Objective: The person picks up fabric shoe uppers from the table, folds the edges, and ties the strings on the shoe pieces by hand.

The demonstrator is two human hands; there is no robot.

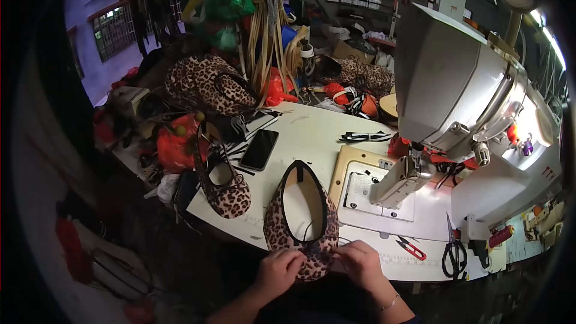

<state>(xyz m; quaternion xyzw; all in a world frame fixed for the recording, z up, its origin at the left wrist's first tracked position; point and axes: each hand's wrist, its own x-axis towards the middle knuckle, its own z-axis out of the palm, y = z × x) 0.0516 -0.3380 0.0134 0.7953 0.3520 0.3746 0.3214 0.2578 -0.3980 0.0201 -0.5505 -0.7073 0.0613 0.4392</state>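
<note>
A leopard-print shoe upper (276,219) with black binding round its opening lies at the table's front edge, its toe end towards me. My left hand (279,271) pinches the left side of that toe end, thumb and fingers pressed together. On the opposite side, my right hand (360,262) grips the material near a dark spot at the front of the opening. A thin dark thread shows inside the opening. Left of it lies a second leopard-print shoe upper (233,199) with a strap, touched by neither hand.
A sewing machine (444,78) stands at the right, its post (399,183) above a metal plate. Red thread snips (412,248) and black scissors (454,258) lie at the front right. A phone (259,150) lies behind the uppers, and leopard-print piles (207,84) stand at the back.
</note>
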